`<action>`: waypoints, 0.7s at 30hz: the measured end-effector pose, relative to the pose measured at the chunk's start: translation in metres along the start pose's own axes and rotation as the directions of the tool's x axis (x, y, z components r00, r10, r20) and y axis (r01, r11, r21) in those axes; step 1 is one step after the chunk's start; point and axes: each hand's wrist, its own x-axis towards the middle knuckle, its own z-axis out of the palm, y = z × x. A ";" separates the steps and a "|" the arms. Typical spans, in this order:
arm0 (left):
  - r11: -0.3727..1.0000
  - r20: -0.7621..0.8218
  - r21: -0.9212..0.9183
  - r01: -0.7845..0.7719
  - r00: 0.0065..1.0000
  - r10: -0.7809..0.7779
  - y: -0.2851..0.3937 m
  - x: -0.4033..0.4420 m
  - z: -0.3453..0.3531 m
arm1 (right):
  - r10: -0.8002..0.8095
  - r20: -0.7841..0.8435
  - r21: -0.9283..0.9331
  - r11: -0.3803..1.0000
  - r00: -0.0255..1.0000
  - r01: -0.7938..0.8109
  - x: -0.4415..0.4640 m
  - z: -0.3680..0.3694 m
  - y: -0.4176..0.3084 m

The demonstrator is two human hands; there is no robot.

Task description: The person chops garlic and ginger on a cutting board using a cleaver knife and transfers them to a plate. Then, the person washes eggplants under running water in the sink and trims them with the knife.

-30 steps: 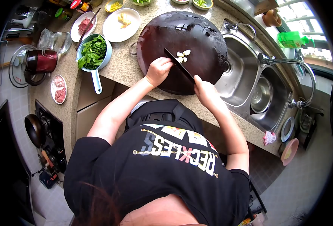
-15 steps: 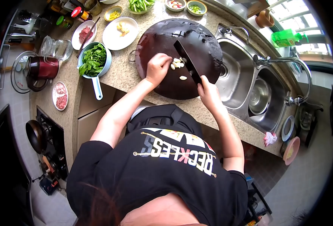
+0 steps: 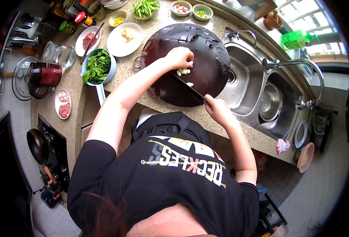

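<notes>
The knife point(image 3: 189, 88) lies over the near part of the dark round board point(image 3: 210, 59), its long axis slanting from the handle at near right to the tip at far left. The right hand point(image 3: 218, 108) is closed around the handle; the left hand point(image 3: 179, 58) has bunched fingers just beyond the garlic cloves point(image 3: 183, 72), and whether it pinches one cannot be told. Compared with the earlier frame, the blade is nearer the person and more slanted. The cloves are pale, smooth ovals; the board glistens, and the surface point(image 3: 152, 100) is speckled stone.
</notes>
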 end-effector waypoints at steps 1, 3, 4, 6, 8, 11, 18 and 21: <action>1.000 0.004 0.001 -0.004 1.000 0.004 0.000 0.002 0.001 | 0.009 0.009 -0.004 1.000 1.000 -0.009 0.000 -0.001 -0.001; 0.997 -0.051 -0.068 -0.033 0.998 0.030 -0.001 0.004 0.001 | 0.024 0.018 -0.001 1.000 1.000 -0.024 0.000 0.001 0.000; 0.993 -0.144 -0.049 -0.108 0.985 0.099 -0.005 0.002 -0.002 | 0.027 0.011 -0.006 1.000 1.000 -0.027 0.001 0.001 0.002; 0.993 -0.286 -0.107 -0.059 0.958 0.026 -0.012 -0.002 -0.012 | 0.024 -0.023 -0.006 1.000 0.999 -0.024 0.003 0.001 0.006; 0.979 -0.492 -0.184 -0.084 0.871 -0.018 -0.022 -0.012 -0.023 | 0.057 -0.053 -0.005 0.998 0.997 -0.057 0.007 -0.001 0.006; 0.942 -0.725 -0.292 -0.164 0.680 -0.106 -0.026 -0.035 -0.021 | 0.108 -0.098 0.016 0.994 0.989 -0.107 0.013 0.005 0.009; 0.960 -0.716 0.191 -0.203 0.640 0.278 -0.013 -0.082 0.049 | 0.200 -0.132 0.103 0.977 0.971 -0.187 0.020 0.015 0.006; 0.957 -0.674 0.208 -0.202 0.680 0.290 -0.008 -0.092 0.067 | 0.207 -0.125 0.124 0.974 0.970 -0.192 0.019 0.014 0.005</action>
